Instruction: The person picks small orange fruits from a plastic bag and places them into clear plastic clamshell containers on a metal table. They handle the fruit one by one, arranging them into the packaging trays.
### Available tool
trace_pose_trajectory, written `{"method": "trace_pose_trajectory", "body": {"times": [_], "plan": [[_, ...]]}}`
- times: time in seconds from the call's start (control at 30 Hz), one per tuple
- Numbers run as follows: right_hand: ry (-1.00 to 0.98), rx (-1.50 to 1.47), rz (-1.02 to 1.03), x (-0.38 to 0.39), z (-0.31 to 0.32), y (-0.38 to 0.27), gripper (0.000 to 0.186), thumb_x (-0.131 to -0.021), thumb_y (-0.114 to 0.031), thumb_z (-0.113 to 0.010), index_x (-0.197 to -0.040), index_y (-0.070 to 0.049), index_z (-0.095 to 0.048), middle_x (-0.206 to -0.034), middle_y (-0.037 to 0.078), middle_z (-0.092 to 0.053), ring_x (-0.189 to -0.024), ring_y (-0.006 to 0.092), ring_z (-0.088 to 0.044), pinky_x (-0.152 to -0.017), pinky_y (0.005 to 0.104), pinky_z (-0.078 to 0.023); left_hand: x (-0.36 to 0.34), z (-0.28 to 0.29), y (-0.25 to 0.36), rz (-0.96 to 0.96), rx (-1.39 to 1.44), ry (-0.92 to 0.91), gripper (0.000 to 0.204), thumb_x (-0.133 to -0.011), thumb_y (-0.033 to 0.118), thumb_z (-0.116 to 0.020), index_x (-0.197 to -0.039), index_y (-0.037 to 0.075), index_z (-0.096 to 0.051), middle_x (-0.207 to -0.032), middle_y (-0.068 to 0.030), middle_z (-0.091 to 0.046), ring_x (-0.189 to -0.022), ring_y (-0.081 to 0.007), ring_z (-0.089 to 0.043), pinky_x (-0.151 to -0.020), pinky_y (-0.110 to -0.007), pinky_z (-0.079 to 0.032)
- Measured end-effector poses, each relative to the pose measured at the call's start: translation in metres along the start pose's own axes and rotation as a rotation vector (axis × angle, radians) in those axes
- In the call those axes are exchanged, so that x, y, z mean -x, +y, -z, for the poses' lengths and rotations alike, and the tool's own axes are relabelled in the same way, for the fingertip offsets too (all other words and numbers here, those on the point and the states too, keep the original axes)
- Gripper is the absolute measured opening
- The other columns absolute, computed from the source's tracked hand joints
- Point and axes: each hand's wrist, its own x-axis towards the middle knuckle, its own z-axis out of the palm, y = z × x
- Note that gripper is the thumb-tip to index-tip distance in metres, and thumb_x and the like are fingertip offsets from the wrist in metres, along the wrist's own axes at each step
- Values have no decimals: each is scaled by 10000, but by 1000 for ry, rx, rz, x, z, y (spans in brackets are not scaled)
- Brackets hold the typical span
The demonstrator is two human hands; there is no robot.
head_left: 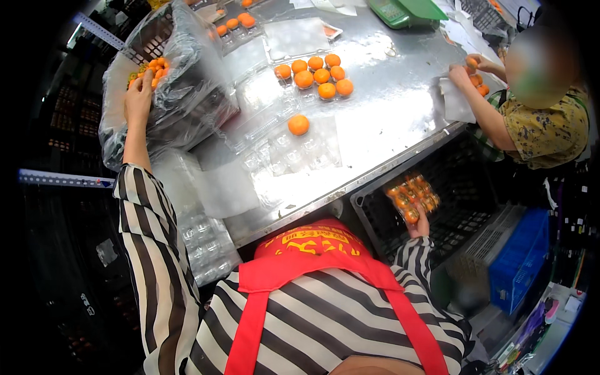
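Note:
My left hand (139,94) reaches into a plastic-lined crate (175,125) at the upper left, fingers curled among small orange fruits (161,62); what they hold is unclear. My right hand (420,222) grips a clear pack of orange fruits (412,190) above a black crate (469,187) below the table edge. On the steel table (381,125), a clear tray of orange fruits (322,76) sits at the middle back. Nearer me, an empty moulded tray (287,150) has a single orange fruit (299,124) at its back.
A co-worker (544,119) at the right handles orange fruits over paper. A green scoop (400,9) and more fruit trays (234,25) stand at the back. Stacked clear trays (206,250) lie by my left; a blue crate (519,262) stands at the lower right.

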Motion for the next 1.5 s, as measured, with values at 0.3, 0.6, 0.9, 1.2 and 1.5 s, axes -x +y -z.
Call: {"method": "trace_pose_trajectory", "body": {"times": [0.3,0.6,0.9,1.2,1.5], "plan": [[-194,-96,239,126,-79,-59,577,-904,-141,-629,-1409,-59,-363,-1378,102,-476,-1236,278,-499,-976,448,-475,72,58,44,-383,166,332,365,-901,291,-628,-1160,34,-628,-1113,-114,-643,-1071,-210,-586,-912,-319,-449],[-644,265,236,181,-238,-50,644,-733,-181,-765,-1270,10,-465,-1139,83,-599,-1030,208,-608,-916,365,-493,298,7,119,-37,1056,-863,559,-917,285,-618,-1391,68,-418,-1208,-96,-567,-1084,-179,-564,-912,-314,-464],[-1324,713,-236,197,-369,11,692,-831,-172,-702,-1394,46,-363,-1185,123,-599,-1039,178,-604,-899,317,-486,348,40,64,481,1531,-517,526,-760,60,-710,-1242,29,-501,-1108,-88,-625,-997,-185,-626,-864,-342,-515],[-871,1396,920,48,-457,69,341,-816,-188,-671,-1116,-27,-646,-1020,131,-666,-967,259,-627,-861,369,-488,385,71,9,522,1681,-80,557,-823,150,-678,-1308,1,-447,-1206,-130,-582,-1078,-258,-604,-884,-408,-529],[-1173,1630,1034,33,-463,77,421,-750,-91,-673,-1169,-106,-635,-1084,103,-603,-1067,300,-545,-924,373,-446,410,70,-39,649,1831,48,562,-884,255,-625,-1344,-7,-435,-1286,-159,-554,-1156,-302,-564,-954,-464,-491]]}}
